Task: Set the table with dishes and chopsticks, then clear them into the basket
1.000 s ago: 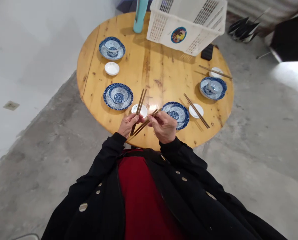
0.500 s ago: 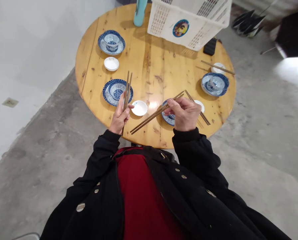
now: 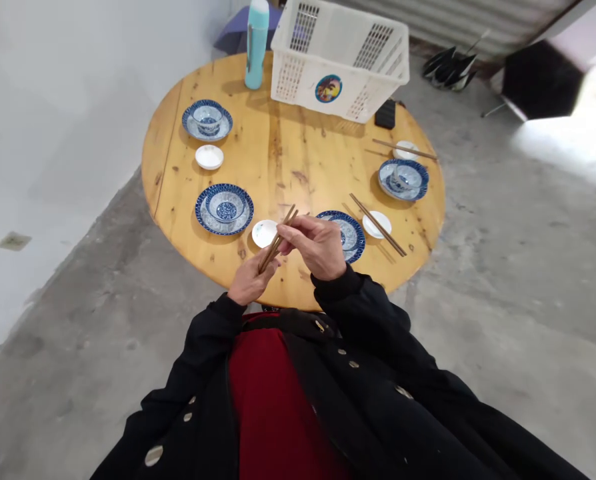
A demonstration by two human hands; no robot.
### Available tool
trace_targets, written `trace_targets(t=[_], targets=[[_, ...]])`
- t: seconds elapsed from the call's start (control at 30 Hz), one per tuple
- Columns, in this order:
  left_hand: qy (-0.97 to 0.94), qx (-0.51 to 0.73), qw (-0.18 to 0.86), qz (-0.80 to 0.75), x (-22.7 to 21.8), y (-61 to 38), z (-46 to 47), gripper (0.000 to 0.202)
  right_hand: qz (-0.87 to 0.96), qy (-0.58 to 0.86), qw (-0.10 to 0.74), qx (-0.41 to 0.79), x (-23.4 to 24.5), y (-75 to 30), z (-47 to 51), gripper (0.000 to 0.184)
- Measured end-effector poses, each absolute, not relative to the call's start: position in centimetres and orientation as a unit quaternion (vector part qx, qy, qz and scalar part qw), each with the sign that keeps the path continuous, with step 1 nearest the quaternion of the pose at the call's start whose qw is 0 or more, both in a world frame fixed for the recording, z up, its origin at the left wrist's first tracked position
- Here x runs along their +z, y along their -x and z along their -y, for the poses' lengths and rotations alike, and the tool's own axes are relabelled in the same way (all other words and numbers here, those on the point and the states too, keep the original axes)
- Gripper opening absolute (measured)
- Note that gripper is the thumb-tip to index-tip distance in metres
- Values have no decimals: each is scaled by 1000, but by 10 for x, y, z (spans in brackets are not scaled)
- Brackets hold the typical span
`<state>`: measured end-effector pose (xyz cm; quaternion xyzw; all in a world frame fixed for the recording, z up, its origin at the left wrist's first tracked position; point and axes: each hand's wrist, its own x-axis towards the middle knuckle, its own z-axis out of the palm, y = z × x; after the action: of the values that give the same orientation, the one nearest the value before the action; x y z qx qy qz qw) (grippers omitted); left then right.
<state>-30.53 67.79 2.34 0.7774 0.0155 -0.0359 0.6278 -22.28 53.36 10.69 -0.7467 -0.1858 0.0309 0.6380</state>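
The left hand (image 3: 251, 283) and right hand (image 3: 311, 247) both pinch wooden chopsticks (image 3: 277, 243) just above the near edge of the round wooden table (image 3: 288, 160). A small white dish (image 3: 265, 233) sits just beside the sticks, and a blue plate (image 3: 341, 235) sits by the right hand.

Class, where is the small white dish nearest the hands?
In the head view, the white dish sits just beyond the left hand, between one blue-patterned plate and another.
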Motion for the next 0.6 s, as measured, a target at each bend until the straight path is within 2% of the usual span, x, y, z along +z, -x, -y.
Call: trace_targets(t=[0.03, 0.13, 0.2, 0.37, 0.47, 0.6], targets=[[-769, -29, 638, -30, 24, 306, -678, 47, 175, 757, 629, -12, 105, 220, -527, 32], [-733, -9, 679, -35, 24, 306, -683, 48, 114, 782, 598, -132, 94, 213, -509, 33], [-711, -13, 703, -29, 25, 305, -686, 52, 110, 787, 598, -105, 84, 213, -507, 37], [-684, -70, 726, -5, 26, 301, -684, 60, 169, 744, 643, 63, 71, 223, -535, 40], [-691, -45, 722, -6, 22, 299, -686, 58, 175, 747, 639, 56, 81, 221, -539, 40], [-699, 81, 709, -47, 10, 299, -700, 57, 184, 780, 597, -40, 101, 217, -523, 30]])
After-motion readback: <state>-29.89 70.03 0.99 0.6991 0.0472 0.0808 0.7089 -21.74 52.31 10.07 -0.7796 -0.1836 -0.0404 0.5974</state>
